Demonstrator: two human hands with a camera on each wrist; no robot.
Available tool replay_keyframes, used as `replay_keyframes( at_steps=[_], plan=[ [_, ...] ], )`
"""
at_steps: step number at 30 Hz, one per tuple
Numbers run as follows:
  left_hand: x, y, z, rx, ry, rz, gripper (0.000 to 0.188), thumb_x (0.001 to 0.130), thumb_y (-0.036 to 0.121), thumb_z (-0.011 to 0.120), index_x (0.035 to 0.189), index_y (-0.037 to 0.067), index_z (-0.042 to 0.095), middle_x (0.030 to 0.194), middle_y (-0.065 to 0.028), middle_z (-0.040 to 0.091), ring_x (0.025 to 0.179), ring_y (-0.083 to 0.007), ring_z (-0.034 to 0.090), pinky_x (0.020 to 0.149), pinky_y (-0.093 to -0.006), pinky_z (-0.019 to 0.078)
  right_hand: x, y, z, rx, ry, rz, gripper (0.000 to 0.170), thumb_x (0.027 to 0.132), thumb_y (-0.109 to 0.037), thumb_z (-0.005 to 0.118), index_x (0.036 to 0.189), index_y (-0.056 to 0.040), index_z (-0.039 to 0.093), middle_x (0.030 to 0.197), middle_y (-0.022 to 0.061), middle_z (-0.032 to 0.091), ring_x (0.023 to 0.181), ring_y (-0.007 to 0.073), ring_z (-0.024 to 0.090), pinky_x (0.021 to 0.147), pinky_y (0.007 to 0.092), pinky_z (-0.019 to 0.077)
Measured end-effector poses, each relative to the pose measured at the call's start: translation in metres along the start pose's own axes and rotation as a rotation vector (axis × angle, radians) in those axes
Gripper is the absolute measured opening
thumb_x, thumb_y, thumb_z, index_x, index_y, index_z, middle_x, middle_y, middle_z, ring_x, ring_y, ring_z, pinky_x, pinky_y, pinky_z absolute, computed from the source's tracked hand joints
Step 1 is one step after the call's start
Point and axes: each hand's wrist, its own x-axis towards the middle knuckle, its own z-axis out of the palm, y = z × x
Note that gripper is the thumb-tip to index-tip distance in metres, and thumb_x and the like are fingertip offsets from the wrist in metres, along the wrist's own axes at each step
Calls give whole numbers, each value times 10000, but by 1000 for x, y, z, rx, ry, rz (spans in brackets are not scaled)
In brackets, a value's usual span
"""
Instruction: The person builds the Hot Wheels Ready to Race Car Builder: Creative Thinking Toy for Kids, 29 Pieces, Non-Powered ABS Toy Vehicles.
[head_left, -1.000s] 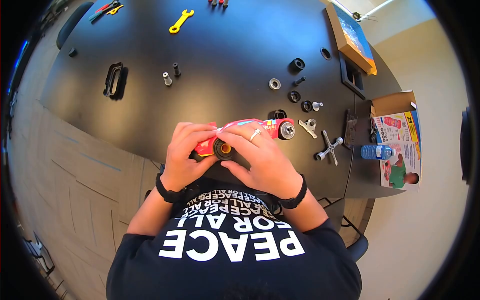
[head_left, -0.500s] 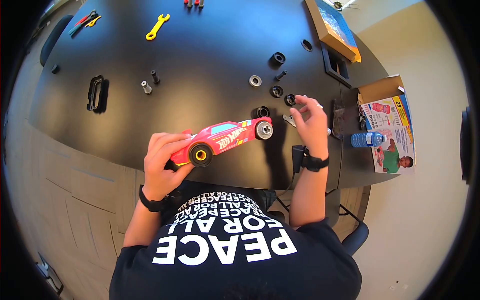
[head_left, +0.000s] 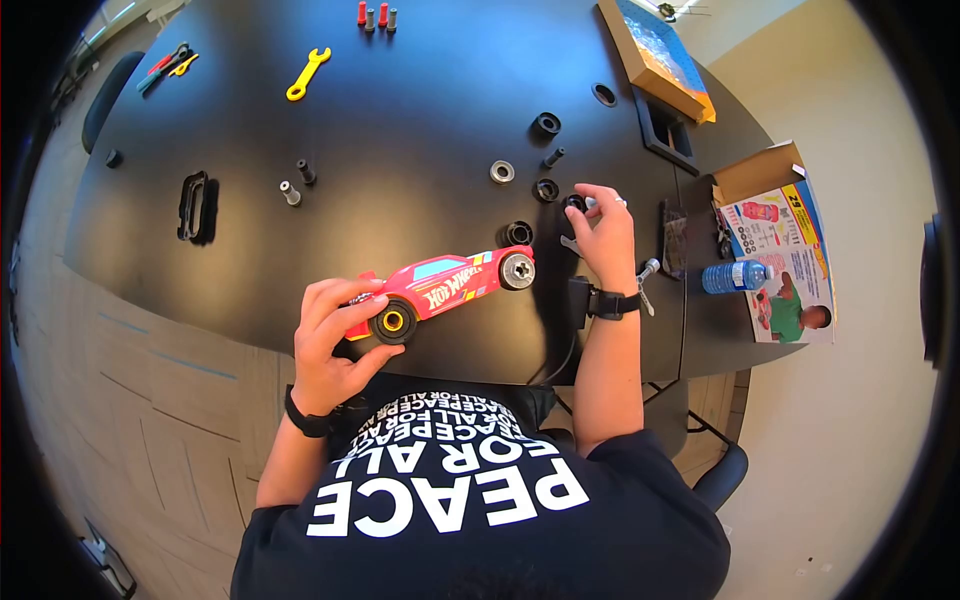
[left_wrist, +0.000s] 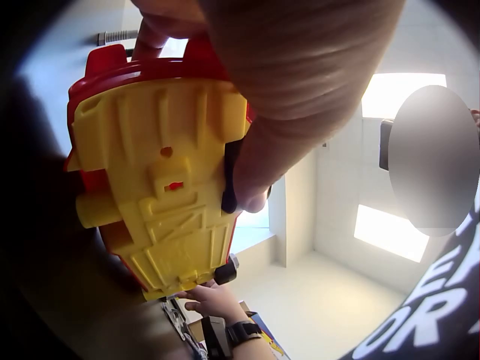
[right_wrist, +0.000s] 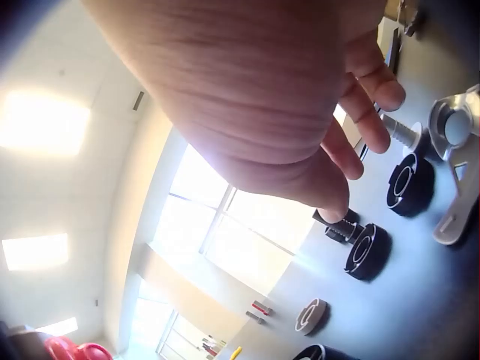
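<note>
My left hand (head_left: 335, 335) grips the rear of a red toy race car (head_left: 440, 285), the thumb by its black rear wheel (head_left: 394, 321) with a yellow hub. In the left wrist view the car's yellow underside (left_wrist: 169, 150) shows, and the thumb presses the side of the wheel. A bare silver hub (head_left: 517, 271) sits at the front end. My right hand (head_left: 603, 235) hovers over loose parts, its fingers lightly bent and parted. Below the fingers, the right wrist view shows a black ring (right_wrist: 411, 184), a silver bolt (right_wrist: 401, 132) and a silver tool (right_wrist: 456, 172).
More black rings (head_left: 546, 124), a silver ring (head_left: 502, 172) and a black bolt (head_left: 554, 157) lie ahead. A yellow wrench (head_left: 309, 74) and a black frame (head_left: 193, 207) are farther left. At the right stand a water bottle (head_left: 735, 277) and an opened toy box (head_left: 780, 255).
The right hand has left the car and moved right and forward to the loose parts. The left hand still holds the car, now with its side in full view.
</note>
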Motion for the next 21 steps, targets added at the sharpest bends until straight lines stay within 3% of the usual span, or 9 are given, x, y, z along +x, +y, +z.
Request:
replay_keyframes(
  at_steps=[1,4,7,10,12,17,21],
  plan=[
    [0,0,1,-7,5,2,634,705,160,1034,1281,49,795,1377,-154,777,1247,-374,670,1074,-489,540,3,2,3,-1,2,0,393,882,-56,893,1260,-54,787,1203,143,775,952,325,720,883,428,604],
    [2,-2,3,-21,17,16,633,705,151,1036,1279,55,788,1370,-152,779,1243,-370,672,1074,-487,538,12,5,23,5,-28,-197,394,827,-70,937,1202,-65,818,1236,151,781,1159,406,726,1002,483,590],
    [3,0,2,-18,11,12,638,709,153,1036,1287,60,784,1375,-150,779,1240,-369,673,1076,-486,537,14,5,41,-78,7,-280,350,816,-65,943,1143,-64,819,1229,147,782,1143,404,722,998,490,591],
    [2,-1,3,-11,15,12,633,714,159,1035,1288,64,785,1377,-150,781,1234,-372,677,1075,-488,537,19,1,47,-121,-11,-270,350,826,-58,933,1147,-47,795,1187,141,787,1041,365,738,902,453,606],
    [2,-1,3,-4,21,14,627,721,160,1032,1290,66,786,1377,-150,781,1232,-372,678,1075,-485,537,20,-7,46,-133,-97,-121,314,825,-22,914,1093,-52,754,1159,154,765,1099,426,716,974,520,586],
    [2,1,1,-21,37,11,605,746,154,1016,1303,77,796,1375,-141,785,1229,-358,689,1076,-471,539,16,-11,45,-217,-48,-335,293,915,55,715,1186,-37,780,1148,167,754,1086,425,723,967,523,592],
    [2,1,1,-28,34,0,604,741,148,1013,1302,84,798,1373,-127,788,1236,-358,691,1073,-472,542,17,0,44,-205,-31,-347,207,932,14,758,1124,-35,817,1135,160,750,1009,401,735,885,481,610]
  ],
)
